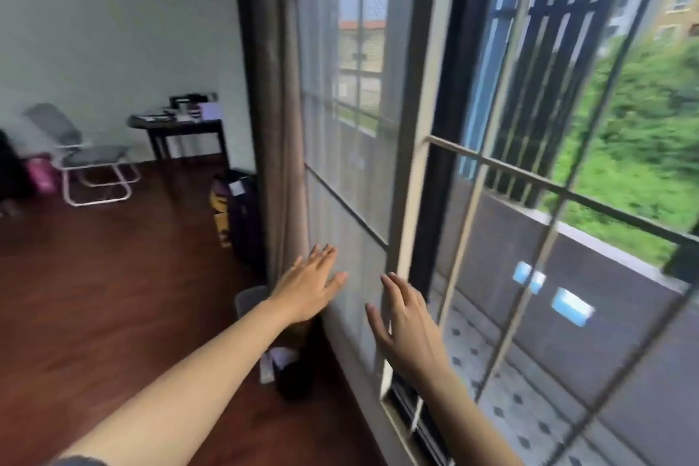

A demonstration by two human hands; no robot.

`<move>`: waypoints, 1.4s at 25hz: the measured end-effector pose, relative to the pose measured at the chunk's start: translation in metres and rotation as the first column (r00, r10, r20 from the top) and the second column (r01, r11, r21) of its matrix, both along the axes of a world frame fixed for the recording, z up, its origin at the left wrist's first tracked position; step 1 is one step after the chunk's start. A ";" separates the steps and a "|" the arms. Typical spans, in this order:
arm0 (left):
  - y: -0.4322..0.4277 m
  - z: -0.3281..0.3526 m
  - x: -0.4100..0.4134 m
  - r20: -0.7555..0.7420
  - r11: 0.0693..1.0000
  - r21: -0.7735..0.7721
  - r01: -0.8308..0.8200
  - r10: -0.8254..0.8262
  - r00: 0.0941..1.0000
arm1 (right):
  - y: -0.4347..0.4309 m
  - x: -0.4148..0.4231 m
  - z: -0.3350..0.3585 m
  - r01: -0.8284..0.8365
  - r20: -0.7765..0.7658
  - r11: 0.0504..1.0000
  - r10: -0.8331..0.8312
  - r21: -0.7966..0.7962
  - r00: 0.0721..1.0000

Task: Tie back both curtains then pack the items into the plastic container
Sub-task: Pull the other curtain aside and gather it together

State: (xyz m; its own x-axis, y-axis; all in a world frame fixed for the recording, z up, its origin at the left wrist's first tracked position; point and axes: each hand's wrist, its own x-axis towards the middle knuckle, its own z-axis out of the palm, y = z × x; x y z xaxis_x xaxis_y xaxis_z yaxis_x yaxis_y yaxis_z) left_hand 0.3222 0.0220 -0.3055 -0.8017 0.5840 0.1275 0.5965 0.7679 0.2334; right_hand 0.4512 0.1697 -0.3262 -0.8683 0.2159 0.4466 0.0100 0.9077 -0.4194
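Reddish-brown wood floor (113,295) runs beneath both outstretched arms. Left hand (312,286): released, fingers straight, grasping nothing, fingertips just beside the lower part of the curtain (274,125) (contact cannot be confirmed; the frame is blurred). Right hand (410,325): likewise released, fingers extended, held in front of the grey window screen (348,200), near the pale window frame (412,182). Below the left wrist a pale translucent tub (249,297), probably the plastic container, stands on the floor at the curtain's foot. Small pale items (274,357) lie just beside it.

The curtain is taupe fabric, hanging full height in a gathered column at the left side of the window. Handling estimate: soft, limp, moderate in weight, not fragile. The folds will likely slip apart if pinched at one edge only. Recommended hold: encircle the whole bundle about mid-height with both hands, compress it, then apply the tie. No tie-back is visible, and the second curtain is out of view.

Farther off stand a dark suitcase (242,216), then a dark desk (177,125) carrying small objects, and a grey chair (75,159) by the wall.
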 end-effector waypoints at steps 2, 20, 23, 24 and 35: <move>-0.038 0.003 -0.049 0.011 0.996 0.005 -0.086 0.085 0.996 | -0.026 -0.064 0.001 -0.079 -0.008 0.997 0.079 0.026 0.997; -0.208 0.051 -0.436 0.079 0.915 0.147 -0.375 0.367 0.927 | -0.214 -0.518 0.008 -0.220 0.006 0.974 0.221 -0.057 0.975; -0.217 0.051 -0.525 0.125 0.893 0.199 -0.405 0.386 0.914 | -0.231 -0.593 0.005 -0.218 -0.032 0.970 0.216 -0.110 0.976; -0.217 0.058 -0.555 0.124 0.895 0.188 -0.404 0.386 0.914 | -0.235 -0.620 0.010 -0.206 -0.026 0.968 0.205 -0.145 0.978; -0.194 0.069 -0.806 0.147 0.889 0.422 -0.175 0.123 0.981 | -0.256 -0.847 0.009 0.020 -0.103 0.952 -0.053 -0.304 0.993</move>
State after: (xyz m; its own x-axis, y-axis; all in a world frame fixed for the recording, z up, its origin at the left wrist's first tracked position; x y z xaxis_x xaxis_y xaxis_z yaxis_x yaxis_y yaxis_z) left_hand -0.4841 -0.1724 -0.2370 -0.8990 0.3647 0.2425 0.4327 0.6535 0.6211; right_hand -0.3959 -0.0861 -0.3175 -0.8074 0.3859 0.4464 -0.0200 0.7382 -0.6743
